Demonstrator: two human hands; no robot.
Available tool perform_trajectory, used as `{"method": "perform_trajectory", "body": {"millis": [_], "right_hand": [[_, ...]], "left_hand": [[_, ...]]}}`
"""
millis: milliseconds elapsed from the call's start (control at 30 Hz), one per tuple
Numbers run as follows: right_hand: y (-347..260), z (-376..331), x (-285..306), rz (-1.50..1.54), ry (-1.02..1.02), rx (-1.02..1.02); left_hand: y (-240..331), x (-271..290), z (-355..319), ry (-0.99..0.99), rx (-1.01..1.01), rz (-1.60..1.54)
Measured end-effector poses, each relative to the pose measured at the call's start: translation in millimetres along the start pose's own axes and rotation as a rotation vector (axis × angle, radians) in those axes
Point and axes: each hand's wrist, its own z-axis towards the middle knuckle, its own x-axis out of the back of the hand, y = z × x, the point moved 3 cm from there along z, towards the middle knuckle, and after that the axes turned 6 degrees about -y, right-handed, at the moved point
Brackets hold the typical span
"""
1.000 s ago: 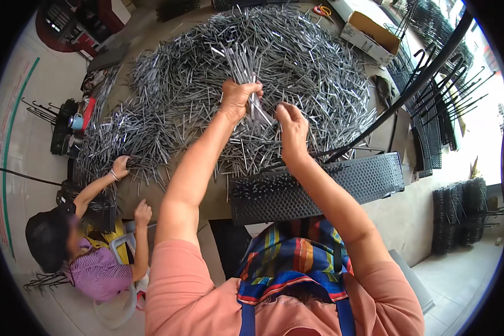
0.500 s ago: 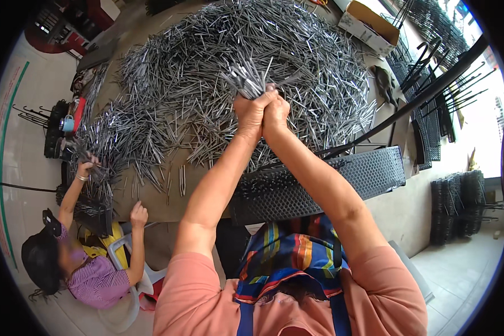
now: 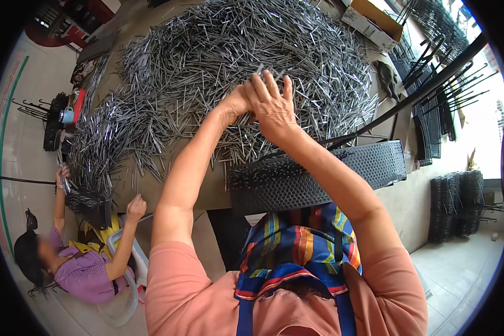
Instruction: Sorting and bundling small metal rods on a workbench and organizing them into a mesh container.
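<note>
— Head view, looking down: what do your hands have?

— A small bundle of thin grey metal rods (image 3: 265, 71). My left hand (image 3: 236, 104) and right hand (image 3: 273, 105) are pressed together above the desk (image 3: 213, 190), and the rods poke up past my fingertips (image 3: 270, 82). Both sets of fingers are curled in tight around the bundle; the right hand covers most of it, so only the rod tips show.

— And where is that relative to the rest?

— Directly over the big heap of the same metal rods (image 3: 218, 50) that spreads across the desk. Just below my wrists, at the desk's near edge, lies a black perforated panel (image 3: 319, 173) with rods standing in its holes.

— What differs from a moment before?

— A second ago my hands were apart, the left lifting a bunch of rods while the right reached towards it. Half a second ago they met. Now they are closed together, and more of the bundle is hidden than it was then.

— Anyone else about?

— A person in a purple top (image 3: 81, 274) sits at the left end of the desk, one hand (image 3: 61, 172) raised to the rods there, the other hand (image 3: 135, 207) near a dark panel (image 3: 91, 204). A cardboard box (image 3: 375, 22) sits at the far right of the desk, and black wire racks (image 3: 459, 207) are stacked on the floor to the right.
</note>
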Motion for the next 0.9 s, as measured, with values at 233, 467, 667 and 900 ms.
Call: {"method": "perform_trajectory", "body": {"millis": [233, 467, 667, 900], "right_hand": [[-6, 8, -6, -0.100, -0.365, 0.152], [-38, -20, 14, 0.286, 0.140, 0.198], [-57, -66, 12, 0.411, 0.076, 0.221], [-35, -83, 27, 0.455, 0.140, 0.145]], "left_hand": [[-19, -5, -41, -0.284, 0.068, -0.185], [-69, 26, -109, 0.326, -0.302, 0.142], [-180, 38, -147, 0.840, -0.297, 0.259], [-119, 52, -130, 0.696, -0.119, -0.369]]}}
